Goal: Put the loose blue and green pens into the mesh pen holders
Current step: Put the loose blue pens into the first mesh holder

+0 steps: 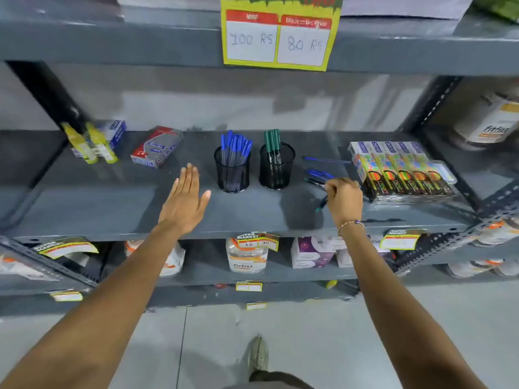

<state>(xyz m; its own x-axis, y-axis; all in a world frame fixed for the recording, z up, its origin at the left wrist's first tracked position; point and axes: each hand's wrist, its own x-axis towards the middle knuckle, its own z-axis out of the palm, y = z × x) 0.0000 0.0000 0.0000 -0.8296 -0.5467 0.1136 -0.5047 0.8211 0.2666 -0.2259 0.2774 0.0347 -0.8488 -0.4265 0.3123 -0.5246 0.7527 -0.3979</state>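
Two black mesh pen holders stand mid-shelf. The left holder (232,174) is full of blue pens (236,148); the right holder (276,169) has a few green pens (272,143). Loose blue pens (318,173) lie to the right of the holders, one more blue pen (323,159) further back. My right hand (344,200) is closed among the loose pens, gripping a green pen (322,204) whose tip pokes out below the fingers. My left hand (186,200) hovers flat, fingers apart, left of the blue holder, holding nothing.
Colourful packs (404,171) sit right of the loose pens. A red-grey box (157,147) and yellow bottles (91,147) stand at the left. The grey shelf (252,214) has an upper shelf with a price sign (279,32) overhead.
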